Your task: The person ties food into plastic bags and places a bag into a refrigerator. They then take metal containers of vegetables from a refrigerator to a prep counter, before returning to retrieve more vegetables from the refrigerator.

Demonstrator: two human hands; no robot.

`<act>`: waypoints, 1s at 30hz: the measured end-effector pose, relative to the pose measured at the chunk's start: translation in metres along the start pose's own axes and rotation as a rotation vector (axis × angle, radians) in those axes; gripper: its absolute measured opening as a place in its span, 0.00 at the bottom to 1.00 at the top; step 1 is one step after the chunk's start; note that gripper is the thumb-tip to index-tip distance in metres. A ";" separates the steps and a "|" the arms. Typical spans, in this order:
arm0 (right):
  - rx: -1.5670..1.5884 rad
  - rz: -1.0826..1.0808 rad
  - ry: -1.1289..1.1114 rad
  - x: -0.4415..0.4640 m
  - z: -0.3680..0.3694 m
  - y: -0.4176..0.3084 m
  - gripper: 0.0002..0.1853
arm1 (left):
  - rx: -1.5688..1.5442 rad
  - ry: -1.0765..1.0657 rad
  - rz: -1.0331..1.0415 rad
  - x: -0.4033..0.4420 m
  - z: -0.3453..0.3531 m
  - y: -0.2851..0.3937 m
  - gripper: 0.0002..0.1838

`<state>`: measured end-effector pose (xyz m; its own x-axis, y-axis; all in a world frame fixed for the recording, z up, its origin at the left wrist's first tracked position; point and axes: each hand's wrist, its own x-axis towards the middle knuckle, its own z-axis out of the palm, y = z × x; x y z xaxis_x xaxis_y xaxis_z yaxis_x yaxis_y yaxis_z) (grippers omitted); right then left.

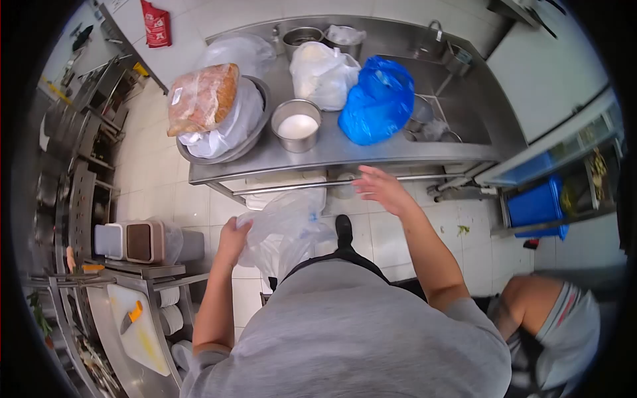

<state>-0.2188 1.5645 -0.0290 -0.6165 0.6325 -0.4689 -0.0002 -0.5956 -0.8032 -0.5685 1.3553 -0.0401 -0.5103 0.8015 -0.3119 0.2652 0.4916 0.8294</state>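
A clear plastic bag (285,229) hangs from my left hand (233,240), its fingers closed on the bag's edge. My right hand (383,189) is raised in front of the counter's edge, fingers apart and holding nothing. On the steel counter (332,154) ahead stands a metal pot (296,126) with something white inside. Right of it sits a knotted blue plastic bag (378,99), with a full white plastic bag (324,76) behind. To the left, a large metal bowl (260,123) bears a white bag (229,129) and a clear-wrapped orange-brown package (202,99).
A sink (458,113) with a tap (434,30) is at the counter's right. At left, a cutting board (136,325) with an orange-handled knife (133,315) lies on a shelf unit. Another person (551,325) is close at my lower right. A blue crate (536,205) stands beyond.
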 end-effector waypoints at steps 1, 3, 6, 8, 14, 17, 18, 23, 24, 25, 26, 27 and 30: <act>0.187 0.055 -0.052 0.030 0.010 -0.007 0.34 | -0.205 -0.017 -0.166 -0.004 0.000 0.010 0.15; 0.344 0.188 -0.134 0.110 0.025 0.004 0.38 | -0.418 -0.046 -0.365 -0.007 0.004 0.032 0.15; 0.218 0.230 0.125 0.185 0.072 -0.020 0.28 | -0.500 -0.079 -0.461 -0.003 0.014 0.068 0.14; 0.219 0.232 0.081 0.231 0.064 -0.021 0.25 | -0.563 -0.062 -0.447 0.000 0.014 0.081 0.12; -0.080 0.235 -0.013 0.248 0.032 -0.062 0.13 | -0.648 0.193 -0.450 0.000 0.021 0.087 0.11; -0.367 0.337 -0.042 0.248 0.024 -0.094 0.14 | -0.678 0.270 -0.468 0.002 0.038 0.084 0.12; -0.272 0.357 -0.068 0.248 0.024 -0.097 0.16 | -0.708 0.280 -0.467 0.004 0.045 0.091 0.12; 0.154 0.408 -0.278 0.292 0.008 -0.059 0.25 | -0.757 0.256 -0.465 0.011 0.079 0.114 0.16; 0.209 0.431 -0.297 0.296 0.009 -0.056 0.26 | -0.780 0.248 -0.457 0.014 0.080 0.120 0.17; 0.127 0.345 -0.174 0.283 0.018 -0.059 0.26 | -0.803 0.238 -0.445 0.017 0.080 0.126 0.18; 0.048 0.258 -0.051 0.265 0.023 -0.056 0.25 | -0.819 0.238 -0.422 0.017 0.082 0.132 0.20; -0.028 0.166 0.071 0.242 0.032 -0.053 0.25 | -0.863 0.278 -0.414 0.018 0.086 0.137 0.20; -0.380 -0.316 -0.263 0.168 0.037 -0.050 0.20 | -0.974 0.353 -0.377 0.022 0.101 0.165 0.21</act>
<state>-0.3511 1.6823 -0.0537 -0.8079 0.5779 -0.1151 0.0365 -0.1459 -0.9886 -0.4531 1.4882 0.0430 -0.6692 0.4374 -0.6007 -0.6361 0.0807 0.7673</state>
